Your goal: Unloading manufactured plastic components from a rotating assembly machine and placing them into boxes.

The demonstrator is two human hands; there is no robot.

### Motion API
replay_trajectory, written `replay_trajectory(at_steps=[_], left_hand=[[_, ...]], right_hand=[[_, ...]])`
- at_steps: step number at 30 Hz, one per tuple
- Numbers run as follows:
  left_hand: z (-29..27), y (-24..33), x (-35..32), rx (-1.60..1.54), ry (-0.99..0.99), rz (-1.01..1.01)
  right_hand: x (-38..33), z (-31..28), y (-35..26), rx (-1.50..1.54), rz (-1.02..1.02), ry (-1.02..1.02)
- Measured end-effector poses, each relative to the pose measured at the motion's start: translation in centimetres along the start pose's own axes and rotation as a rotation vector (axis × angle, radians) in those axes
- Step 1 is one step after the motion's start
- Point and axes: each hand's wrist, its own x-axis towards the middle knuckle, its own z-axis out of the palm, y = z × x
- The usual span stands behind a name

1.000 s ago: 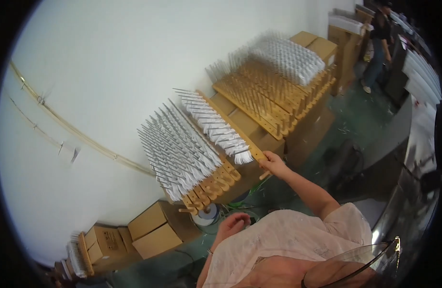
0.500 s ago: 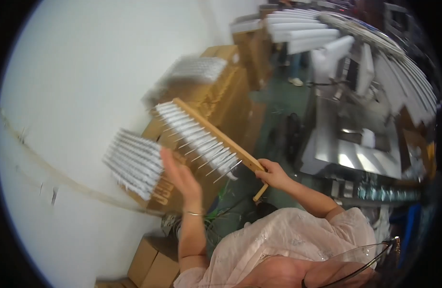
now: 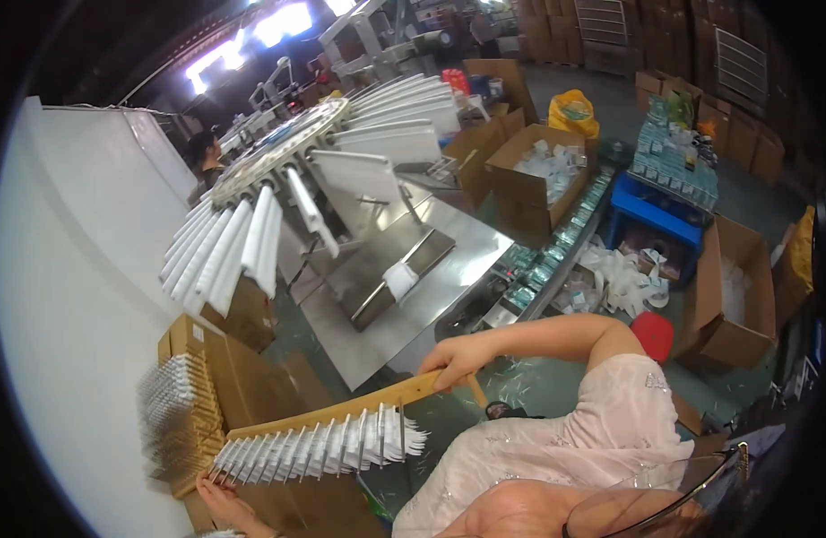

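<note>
My right hand (image 3: 458,357) grips one end of a long wooden bar (image 3: 350,408). A row of white pieces (image 3: 323,444) hangs on metal pins along the bar's underside. My left hand (image 3: 229,509) holds the bar's other end at the lower left, partly hidden under the pins. The bar lies almost level in front of my chest. Behind its left end another pin rack (image 3: 175,421) loaded with white pieces stands on brown cardboard boxes (image 3: 242,377).
A round machine with radiating white arms (image 3: 287,179) and a steel table (image 3: 404,269) stands ahead. Open cardboard boxes (image 3: 538,170), a blue crate (image 3: 655,211), a red stool (image 3: 653,334) and a box at right (image 3: 735,287) crowd the floor. Another person (image 3: 202,157) stands beyond the machine. White wall at left.
I have turned away from the white wall toward the machine. The bar with its white pieces has come off the stack and swung low and level; my left hand has dropped to its far end.
</note>
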Motion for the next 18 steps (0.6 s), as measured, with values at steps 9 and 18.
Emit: replay_trajectory(at_steps=[9,18], left_hand=[[18.2,-3.0,-4.6,0.241,0.007,0.153],[29.5,-2.7,-3.0,0.162,-0.029,0.361]], right_hand=[[-6.0,-17.8,2.3,0.309,-0.090,0.474],[-3.7,-32.7,4.2,0.524,-0.387,0.749]])
